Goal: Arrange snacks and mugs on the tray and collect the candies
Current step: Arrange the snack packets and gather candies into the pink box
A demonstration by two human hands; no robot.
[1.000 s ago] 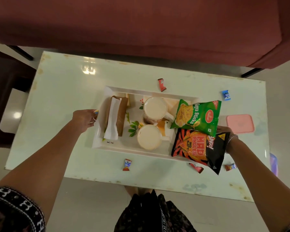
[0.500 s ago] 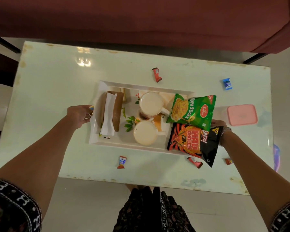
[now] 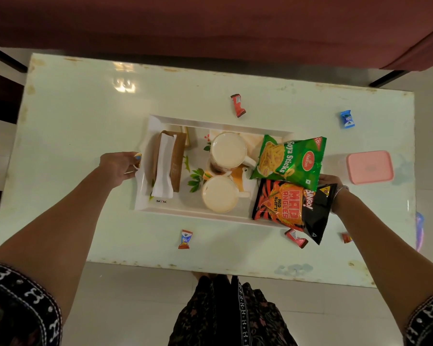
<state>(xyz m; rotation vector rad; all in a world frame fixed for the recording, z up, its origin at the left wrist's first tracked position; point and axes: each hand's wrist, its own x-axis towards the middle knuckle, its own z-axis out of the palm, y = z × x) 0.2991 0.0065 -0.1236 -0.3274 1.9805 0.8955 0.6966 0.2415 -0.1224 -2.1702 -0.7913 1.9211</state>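
Left hand (image 3: 121,166) grips the tray (image 3: 145,206) edge — right hand (image 3: 331,182), mostly hidden behind snack packets (image 3: 290,186), unreadable.

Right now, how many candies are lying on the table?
5. A red one beyond the tray, a blue one far right, a blue-and-red one near the front edge, a red one under the black bag's corner, a small one by the right arm. The bags may hide more.
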